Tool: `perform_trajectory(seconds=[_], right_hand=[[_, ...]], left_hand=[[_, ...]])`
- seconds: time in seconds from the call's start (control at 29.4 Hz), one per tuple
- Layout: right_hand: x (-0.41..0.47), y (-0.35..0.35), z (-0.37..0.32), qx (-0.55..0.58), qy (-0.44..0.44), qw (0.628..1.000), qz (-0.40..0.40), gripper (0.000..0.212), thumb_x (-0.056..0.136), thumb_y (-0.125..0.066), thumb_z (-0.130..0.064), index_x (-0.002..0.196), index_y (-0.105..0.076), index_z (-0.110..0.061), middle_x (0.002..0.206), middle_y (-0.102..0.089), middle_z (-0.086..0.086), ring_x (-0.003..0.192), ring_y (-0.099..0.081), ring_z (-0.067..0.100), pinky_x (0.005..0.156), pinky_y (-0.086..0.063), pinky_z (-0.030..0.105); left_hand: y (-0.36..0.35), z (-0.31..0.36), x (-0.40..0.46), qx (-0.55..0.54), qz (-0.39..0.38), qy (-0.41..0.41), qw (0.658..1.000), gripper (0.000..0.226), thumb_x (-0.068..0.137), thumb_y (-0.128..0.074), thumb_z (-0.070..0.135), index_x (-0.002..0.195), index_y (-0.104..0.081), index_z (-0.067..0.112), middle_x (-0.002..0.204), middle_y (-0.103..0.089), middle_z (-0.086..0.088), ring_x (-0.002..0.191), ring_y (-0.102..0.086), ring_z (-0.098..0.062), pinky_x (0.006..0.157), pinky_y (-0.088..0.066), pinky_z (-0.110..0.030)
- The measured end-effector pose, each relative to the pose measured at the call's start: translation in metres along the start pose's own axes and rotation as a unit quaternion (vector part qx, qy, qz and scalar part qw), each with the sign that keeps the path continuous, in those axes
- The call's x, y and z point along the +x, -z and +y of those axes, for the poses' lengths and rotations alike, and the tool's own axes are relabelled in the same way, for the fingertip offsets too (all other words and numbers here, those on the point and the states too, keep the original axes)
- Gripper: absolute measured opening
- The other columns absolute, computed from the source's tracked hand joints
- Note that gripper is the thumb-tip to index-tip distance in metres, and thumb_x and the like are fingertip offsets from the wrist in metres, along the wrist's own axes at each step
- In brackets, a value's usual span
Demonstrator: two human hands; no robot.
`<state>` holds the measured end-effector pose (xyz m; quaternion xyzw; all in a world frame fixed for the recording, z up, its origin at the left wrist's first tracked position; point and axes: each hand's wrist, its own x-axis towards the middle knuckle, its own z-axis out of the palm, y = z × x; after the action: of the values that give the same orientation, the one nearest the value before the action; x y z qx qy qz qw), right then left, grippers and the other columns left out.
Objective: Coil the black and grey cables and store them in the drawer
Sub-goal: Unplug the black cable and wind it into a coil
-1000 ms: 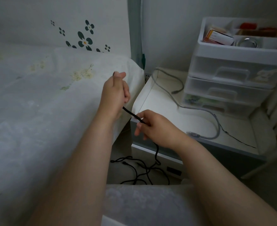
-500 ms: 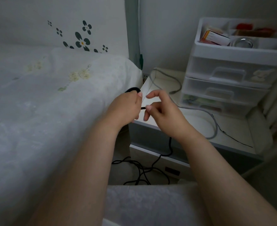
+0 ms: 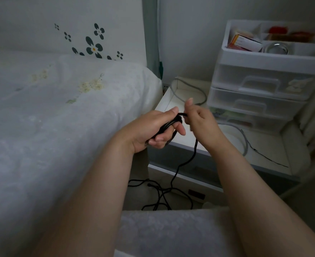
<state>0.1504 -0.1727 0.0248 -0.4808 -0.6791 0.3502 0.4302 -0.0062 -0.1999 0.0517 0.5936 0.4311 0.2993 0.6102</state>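
Left hand [image 3: 153, 130] grips small coil of black cable [image 3: 169, 125]; right hand [image 3: 199, 119] pinches the next loop beside it; slack trails to floor; coiling underway; next, feed more turns; grey cable [image 3: 244, 134] waits on table [image 3: 205, 140].

Hands: 2 — left hand [image 3: 151, 129] and right hand [image 3: 202, 121], side by side.
Black cables: 1 — black cable [image 3: 187, 162], looped in the left hand, hanging down below both hands.
Grey cables: 1 — grey cable [image 3: 244, 138], beyond and right of the right hand.
Drawer units: 1 — drawer unit [image 3: 270, 67], far right of the hands.
Drawers in unit: 3 visible, stacked.
Counters: 1 — counter [image 3: 188, 138], beyond the hands.
Beds: 1 — bed [image 3: 60, 117], left of the hands.
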Motion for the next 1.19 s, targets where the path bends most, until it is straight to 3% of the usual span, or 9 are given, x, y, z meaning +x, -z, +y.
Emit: perform_trajectory(seconds=[0.1,0.24,0.41,0.51,0.58,0.75,0.89,1.02,1.19], right_hand=[[0.002,0.001,-0.001,0.066,0.001,0.998,0.013,0.059,0.088,-0.031,-0.059,0.059,-0.042,-0.009,0.05,-0.033,-0.001,0.047,-0.03,0.008,0.048,-0.027,0.019],[0.003,-0.008,0.005,0.115,-0.037,0.993,-0.002,0.059,0.095,-0.029,-0.053,0.057,-0.055,-0.015,0.055,-0.037,0.008,0.051,-0.035,0.014,0.05,-0.029,0.026],[0.005,-0.022,0.012,0.145,-0.057,0.988,-0.016,0.042,0.102,-0.031,-0.038,0.079,-0.048,-0.007,0.042,-0.038,-0.014,0.042,-0.031,0.005,0.045,-0.025,0.024],[0.002,-0.02,0.011,0.159,-0.042,0.986,0.012,0.043,0.103,-0.032,-0.029,0.1,-0.048,0.011,0.048,-0.04,-0.013,0.042,-0.033,0.004,0.042,-0.027,0.022],[0.0,-0.019,0.008,0.154,-0.03,0.987,0.044,0.043,0.103,-0.032,-0.028,0.105,-0.047,0.013,0.056,-0.041,-0.001,0.045,-0.036,0.006,0.042,-0.03,0.022],[-0.001,-0.022,0.006,0.193,-0.025,0.978,0.072,0.039,0.104,-0.029,-0.029,0.09,-0.045,0.003,0.059,-0.037,-0.001,0.047,-0.033,0.007,0.043,-0.03,0.024],[-0.002,-0.024,0.005,0.198,-0.042,0.978,0.042,0.044,0.104,-0.027,-0.032,0.107,-0.047,0.008,0.059,-0.035,0.003,0.044,-0.032,0.006,0.041,-0.026,0.022],[0.0,-0.023,0.006,0.22,-0.07,0.973,-0.02,0.039,0.104,-0.026,-0.035,0.089,-0.059,-0.022,0.059,-0.032,0.004,0.046,-0.031,0.01,0.043,-0.028,0.024],[0.0,-0.019,0.005,0.189,-0.088,0.978,0.019,0.044,0.103,-0.028,-0.037,0.092,-0.055,-0.004,0.057,-0.033,0.001,0.046,-0.032,0.009,0.043,-0.027,0.024]], left_hand=[[-0.004,-0.001,0.001,-0.044,-0.009,-0.015,0.999,0.056,0.102,-0.032,0.042,0.081,-0.069,0.006,0.036,-0.03,0.005,0.03,-0.02,-0.007,0.041,-0.021,-0.024],[-0.006,-0.002,0.006,-0.215,-0.052,-0.04,0.974,0.051,0.104,-0.023,0.033,0.1,-0.058,-0.003,0.034,-0.032,0.008,0.027,-0.02,-0.004,0.035,-0.018,-0.019],[0.0,0.002,0.008,-0.361,-0.012,-0.079,0.929,0.053,0.101,-0.018,0.024,0.109,-0.062,-0.006,0.038,-0.03,0.008,0.026,-0.024,-0.003,0.033,-0.023,-0.017],[0.003,0.003,0.005,-0.357,-0.021,-0.065,0.932,0.053,0.101,-0.021,0.028,0.111,-0.062,-0.004,0.038,-0.03,0.009,0.027,-0.024,-0.002,0.035,-0.021,-0.018],[0.001,0.002,0.005,-0.346,-0.036,-0.048,0.936,0.053,0.1,-0.024,0.031,0.111,-0.061,-0.005,0.038,-0.029,0.009,0.028,-0.024,-0.003,0.036,-0.02,-0.019],[-0.003,0.001,0.009,-0.361,-0.005,-0.053,0.931,0.048,0.1,-0.029,0.033,0.099,-0.063,-0.001,0.037,-0.029,0.009,0.028,-0.023,-0.003,0.038,-0.017,-0.019],[-0.004,0.003,0.004,-0.322,-0.004,-0.068,0.944,0.045,0.098,-0.033,0.033,0.09,-0.068,0.005,0.038,-0.029,0.009,0.029,-0.021,-0.003,0.038,-0.017,-0.02],[-0.011,0.003,0.006,-0.314,0.027,-0.071,0.946,0.05,0.103,-0.026,0.033,0.098,-0.066,0.003,0.038,-0.027,0.01,0.029,-0.02,-0.002,0.036,-0.018,-0.018],[-0.009,0.005,0.008,-0.306,0.005,-0.058,0.95,0.054,0.104,-0.025,0.034,0.117,-0.059,-0.006,0.038,-0.027,0.01,0.029,-0.021,-0.002,0.036,-0.02,-0.017]])
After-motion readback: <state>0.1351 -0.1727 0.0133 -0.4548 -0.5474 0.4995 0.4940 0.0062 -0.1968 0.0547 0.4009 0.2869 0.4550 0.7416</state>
